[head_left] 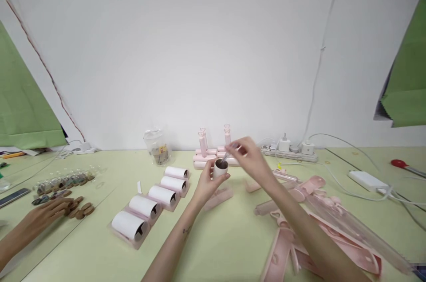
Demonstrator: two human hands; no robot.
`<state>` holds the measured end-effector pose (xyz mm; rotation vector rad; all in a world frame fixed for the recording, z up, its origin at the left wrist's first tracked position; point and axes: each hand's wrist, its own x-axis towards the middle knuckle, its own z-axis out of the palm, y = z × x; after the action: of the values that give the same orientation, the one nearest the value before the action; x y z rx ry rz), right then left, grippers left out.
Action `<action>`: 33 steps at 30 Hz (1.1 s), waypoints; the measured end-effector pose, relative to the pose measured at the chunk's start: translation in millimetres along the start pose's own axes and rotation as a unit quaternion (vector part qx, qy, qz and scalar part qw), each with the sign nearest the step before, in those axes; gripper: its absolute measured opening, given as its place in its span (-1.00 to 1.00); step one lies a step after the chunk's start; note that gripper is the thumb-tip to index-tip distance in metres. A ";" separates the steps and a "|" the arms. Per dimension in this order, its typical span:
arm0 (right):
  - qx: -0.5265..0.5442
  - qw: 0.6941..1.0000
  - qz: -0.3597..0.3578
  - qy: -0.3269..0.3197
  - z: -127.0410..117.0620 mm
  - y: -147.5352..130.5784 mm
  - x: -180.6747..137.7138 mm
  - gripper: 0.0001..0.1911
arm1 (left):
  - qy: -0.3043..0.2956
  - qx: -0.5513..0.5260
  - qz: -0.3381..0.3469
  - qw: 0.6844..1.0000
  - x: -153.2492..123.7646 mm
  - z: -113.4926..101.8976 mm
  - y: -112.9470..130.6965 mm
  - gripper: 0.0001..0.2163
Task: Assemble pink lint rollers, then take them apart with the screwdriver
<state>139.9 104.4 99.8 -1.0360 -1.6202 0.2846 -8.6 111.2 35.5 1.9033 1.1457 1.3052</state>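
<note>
My left hand (209, 178) is closed around a small white roll (218, 171), held with its dark hollow end up. Above it, my right hand (244, 153) pinches a slim, pale, partly see-through piece (226, 155) whose lower end is at the roll's opening; how far it goes in I cannot tell. Under my left hand lies a pale pink plastic part (218, 197). To the left, several white rolls (128, 224) on pink bases form a slanting row. Right of my hands, loose pink plastic parts (279, 251) are heaped, partly behind my right forearm.
Pink assembled pieces (204, 158) stand by the wall beside a clear plastic bag (158, 146). A power strip (289, 153) and a white adapter (368, 181) trail cables at right. At far left, another person's hand (46, 215) touches small brown discs (80, 209).
</note>
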 end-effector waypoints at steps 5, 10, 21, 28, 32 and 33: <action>0.085 0.977 -0.042 0.192 -48.4 -37.2 2.3 -0.81 | -0.030 0.133 -0.008 0.991 -4.6 -17.4 -2.6 -0.55; 0.142 0.959 -0.058 0.239 -65.5 -55.6 -5.1 -0.84 | -0.097 0.256 -0.054 0.960 -22.8 -0.8 -16.1 -0.49; 0.128 0.967 -0.085 0.201 -63.3 -84.2 -24.7 -0.91 | -0.096 0.412 -0.036 0.905 -182.7 -134.0 56.5 -0.61; 0.190 0.963 -0.106 0.158 -63.6 -79.0 -24.2 -0.91 | 0.063 0.557 -0.114 0.820 -221.9 -222.7 -12.6 -0.68; -0.107 0.994 -0.006 0.012 -19.7 -41.7 -19.4 -0.85 | 0.042 0.461 -0.123 0.878 -210.3 -218.3 -40.2 -0.50; -0.142 0.989 0.013 -0.037 -3.5 -27.5 -17.0 -0.88 | 0.051 0.449 -0.113 0.885 -209.2 -216.4 -44.2 -0.45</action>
<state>129.6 74.6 107.8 -1.2750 -1.7496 0.1116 -258.2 -55.4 -14.6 2.1914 2.2239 0.7841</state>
